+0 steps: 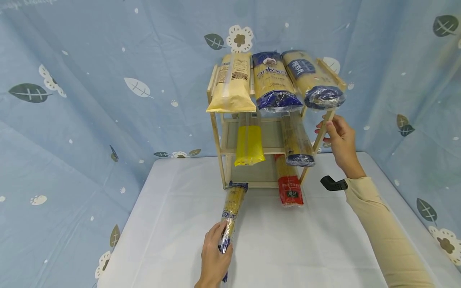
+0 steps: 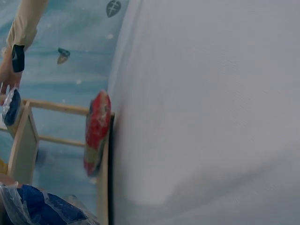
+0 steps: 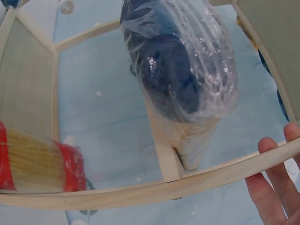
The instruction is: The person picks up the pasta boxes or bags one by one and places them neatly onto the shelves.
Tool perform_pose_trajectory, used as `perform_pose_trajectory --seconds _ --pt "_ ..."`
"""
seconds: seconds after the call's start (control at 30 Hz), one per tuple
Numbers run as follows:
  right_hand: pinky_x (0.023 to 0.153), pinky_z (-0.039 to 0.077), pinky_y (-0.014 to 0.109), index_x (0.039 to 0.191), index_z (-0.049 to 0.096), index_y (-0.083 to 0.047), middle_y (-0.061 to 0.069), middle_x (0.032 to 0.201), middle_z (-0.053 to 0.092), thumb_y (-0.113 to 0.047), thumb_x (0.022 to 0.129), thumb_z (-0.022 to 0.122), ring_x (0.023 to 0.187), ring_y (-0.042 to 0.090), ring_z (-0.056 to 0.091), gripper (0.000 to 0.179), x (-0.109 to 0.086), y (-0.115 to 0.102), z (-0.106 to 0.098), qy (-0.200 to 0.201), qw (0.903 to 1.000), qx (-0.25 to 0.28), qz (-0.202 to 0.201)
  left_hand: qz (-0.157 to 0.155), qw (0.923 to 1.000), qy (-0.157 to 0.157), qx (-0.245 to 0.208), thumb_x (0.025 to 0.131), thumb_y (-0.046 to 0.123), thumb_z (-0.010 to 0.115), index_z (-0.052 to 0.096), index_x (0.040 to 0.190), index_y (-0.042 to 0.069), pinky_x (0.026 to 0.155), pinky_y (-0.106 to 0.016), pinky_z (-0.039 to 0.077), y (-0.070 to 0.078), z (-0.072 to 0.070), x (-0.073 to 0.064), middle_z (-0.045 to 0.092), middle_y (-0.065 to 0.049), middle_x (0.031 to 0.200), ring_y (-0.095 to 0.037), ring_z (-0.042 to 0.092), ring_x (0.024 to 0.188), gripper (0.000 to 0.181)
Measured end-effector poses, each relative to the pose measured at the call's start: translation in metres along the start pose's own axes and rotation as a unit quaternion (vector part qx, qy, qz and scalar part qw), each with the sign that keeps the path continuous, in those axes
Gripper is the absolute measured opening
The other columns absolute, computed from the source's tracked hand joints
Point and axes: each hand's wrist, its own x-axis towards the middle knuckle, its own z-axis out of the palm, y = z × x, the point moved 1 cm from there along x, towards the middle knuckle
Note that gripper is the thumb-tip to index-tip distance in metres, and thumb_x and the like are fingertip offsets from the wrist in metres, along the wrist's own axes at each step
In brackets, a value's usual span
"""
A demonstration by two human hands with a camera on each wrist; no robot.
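Note:
My left hand [image 1: 215,254] grips a slim pack of spaghetti [image 1: 234,198] with blue ends, tilted with its far end near the foot of the wooden rack [image 1: 216,140]. In the left wrist view, the blue wrapper end of this spaghetti pack [image 2: 51,206] shows at the bottom left. My right hand [image 1: 342,142] holds the rack's right front post, thumb and fingers on either side of the wood. The right wrist view shows those fingers [image 3: 269,197] around the post [image 3: 220,173], close to a blue-ended pasta pack [image 3: 173,75] on the middle shelf.
On the top shelf lie a cream pack [image 1: 232,84], a blue ankara pack [image 1: 275,82] and another blue-labelled pack [image 1: 311,78]. A yellow pack [image 1: 250,144] sits on the middle shelf, a red pack [image 1: 290,188] on the bottom one. The rack stands on a white-covered table [image 1: 173,224] before a blue curtain.

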Motion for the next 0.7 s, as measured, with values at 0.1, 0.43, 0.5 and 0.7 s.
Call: perform_pose_trajectory --seconds 0.1,0.43,0.5,0.7 --pt "0.068 0.052 0.02 0.12 0.06 -0.006 0.005 0.094 0.066 -0.015 0.101 0.045 0.086 0.016 0.066 0.026 0.0 -0.001 0.0 0.001 1.0 0.003 -0.002 0.005 1.0 0.003 -0.008 0.068 -0.005 0.073 0.058 0.131 0.015 0.073 -0.033 0.046 0.003 0.008 0.005 0.053 -0.007 0.128 -0.02 0.052 0.105 0.067" --pt "0.068 0.052 0.02 0.119 0.06 -0.007 0.006 0.093 0.065 -0.014 0.1 0.045 0.085 0.016 0.065 0.025 0.0 0.0 0.0 -0.002 0.9995 0.031 -0.003 0.042 0.9983 0.028 -0.03 0.07 -0.005 0.069 0.058 0.13 0.011 0.07 -0.033 0.046 0.012 0.034 0.03 0.054 -0.012 0.127 -0.022 0.053 0.104 0.063" --pt "0.068 0.053 0.02 0.119 0.06 -0.007 0.006 0.093 0.065 -0.013 0.1 0.045 0.085 0.016 0.065 0.025 0.0 0.001 -0.001 -0.002 0.9993 0.037 -0.002 0.054 0.9975 0.035 -0.028 0.07 -0.006 0.068 0.059 0.129 0.009 0.067 -0.031 0.046 0.013 0.04 0.037 0.054 -0.013 0.126 -0.023 0.053 0.102 0.062" --pt "0.069 0.052 0.02 0.12 0.06 -0.006 0.007 0.094 0.065 -0.014 0.1 0.045 0.086 0.016 0.065 0.026 -0.001 0.0 0.0 -0.005 0.9997 0.024 -0.004 0.083 0.9949 0.055 -0.011 0.07 -0.008 0.066 0.06 0.126 0.007 0.062 -0.031 0.047 0.016 0.056 0.063 0.054 -0.018 0.123 -0.027 0.054 0.098 0.059"
